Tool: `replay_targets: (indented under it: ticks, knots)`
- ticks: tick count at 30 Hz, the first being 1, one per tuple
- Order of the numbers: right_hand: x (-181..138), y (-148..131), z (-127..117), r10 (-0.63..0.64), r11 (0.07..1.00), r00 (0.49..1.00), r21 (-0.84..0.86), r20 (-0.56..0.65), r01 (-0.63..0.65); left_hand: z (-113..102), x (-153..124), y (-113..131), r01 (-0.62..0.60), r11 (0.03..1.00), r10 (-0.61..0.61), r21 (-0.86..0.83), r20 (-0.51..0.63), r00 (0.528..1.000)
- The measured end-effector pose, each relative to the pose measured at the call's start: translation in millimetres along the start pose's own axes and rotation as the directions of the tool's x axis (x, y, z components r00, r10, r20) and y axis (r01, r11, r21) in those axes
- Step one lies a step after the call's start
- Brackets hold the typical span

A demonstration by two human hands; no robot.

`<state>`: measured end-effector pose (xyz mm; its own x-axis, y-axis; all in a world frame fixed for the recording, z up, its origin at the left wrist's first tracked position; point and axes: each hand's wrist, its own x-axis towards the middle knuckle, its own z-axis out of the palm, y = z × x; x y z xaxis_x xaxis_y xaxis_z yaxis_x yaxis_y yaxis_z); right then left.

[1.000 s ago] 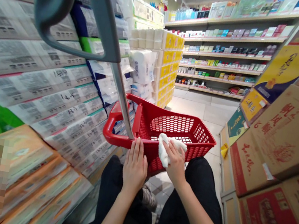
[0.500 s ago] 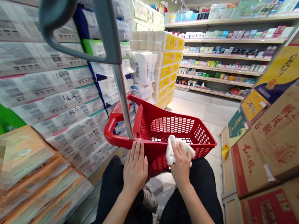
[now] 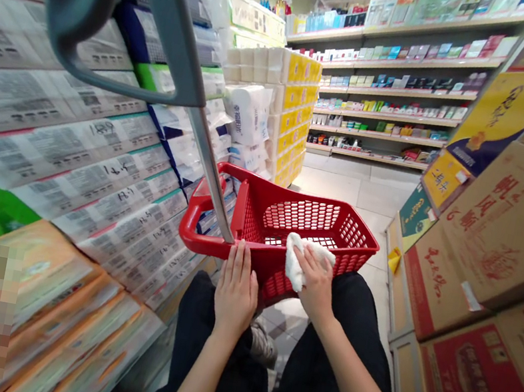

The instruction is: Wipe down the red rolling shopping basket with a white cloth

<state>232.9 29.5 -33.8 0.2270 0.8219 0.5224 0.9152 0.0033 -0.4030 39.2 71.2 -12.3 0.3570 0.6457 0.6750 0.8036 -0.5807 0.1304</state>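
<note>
A red plastic shopping basket [image 3: 286, 200] with lattice walls stands in front of my knees. Its grey pull handle [image 3: 183, 27] rises to the upper left on a metal rod [image 3: 210, 173]. My left hand [image 3: 237, 293] lies flat against the basket's near side, close to the foot of the rod, fingers stretched and together. With my right hand [image 3: 315, 286] I press a white cloth [image 3: 295, 263] against the near wall and rim, right of the middle. The basket's inside shows no goods.
Stacked paper packs [image 3: 98, 147] crowd the left side, with orange packs [image 3: 69, 311] lower down. Cardboard cartons [image 3: 515, 227] line the right. Further off stand yellow-and-white packs [image 3: 294, 114] and shelves of small boxes [image 3: 399, 78]. Tiled floor [image 3: 360, 186] runs between.
My right hand and the cloth have shifted slightly left along the basket's near side. The left hand keeps its place on the basket. The view has moved a little, and the handle appears further left.
</note>
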Motion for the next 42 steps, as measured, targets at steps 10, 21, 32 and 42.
replay_targets:
  ticks: [10,21,32,42]
  knots:
    - [-2.0,26.9,-6.8,0.199,0.976,0.979,-0.085,-0.047,-0.202,1.4,0.0,0.2,0.003,0.999,-0.003,-0.035,-0.022,1.000]
    - [21.2,-94.8,3.7,-0.073,0.980,0.995,0.190,0.069,0.059,-1.5,-2.1,-5.2,-0.052,0.997,0.053,-0.060,0.014,0.998]
    - [-3.0,30.1,-6.1,0.012,0.992,1.000,-0.124,-0.027,-0.016,-0.2,0.1,1.6,0.014,1.000,-0.014,-0.027,-0.004,1.000]
    - [3.7,-23.3,3.9,0.069,0.998,0.997,-0.002,-0.025,-0.069,0.7,-0.4,0.9,0.009,1.000,-0.009,-0.022,-0.008,1.000]
